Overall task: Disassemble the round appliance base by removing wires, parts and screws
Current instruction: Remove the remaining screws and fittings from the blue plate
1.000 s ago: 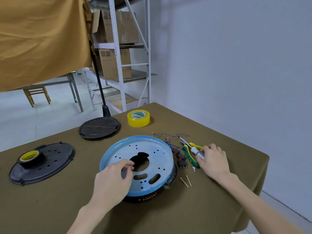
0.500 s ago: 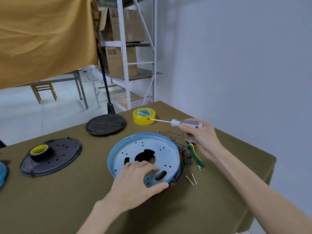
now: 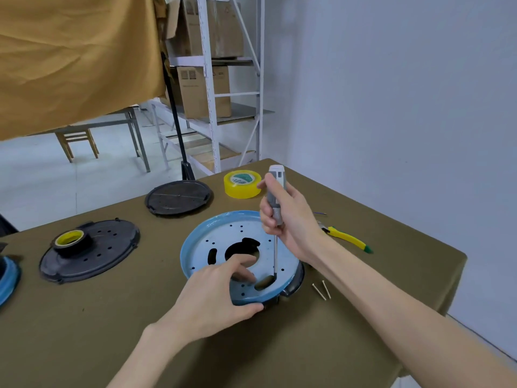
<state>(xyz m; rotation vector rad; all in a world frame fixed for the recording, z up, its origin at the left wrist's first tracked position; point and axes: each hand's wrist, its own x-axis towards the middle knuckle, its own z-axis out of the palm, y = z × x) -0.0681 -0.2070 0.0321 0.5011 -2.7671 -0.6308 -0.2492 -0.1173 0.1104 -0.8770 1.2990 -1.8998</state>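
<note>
round base, screwdriver now upright in right hand

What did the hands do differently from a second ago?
The right hand picked the screwdriver up from beside the pliers, swung it upright, and lowered its tip into a slot in the blue round base. The left hand slid to the near rim and grips it. The tape roll, two loose screws and black covers stayed put.
</note>
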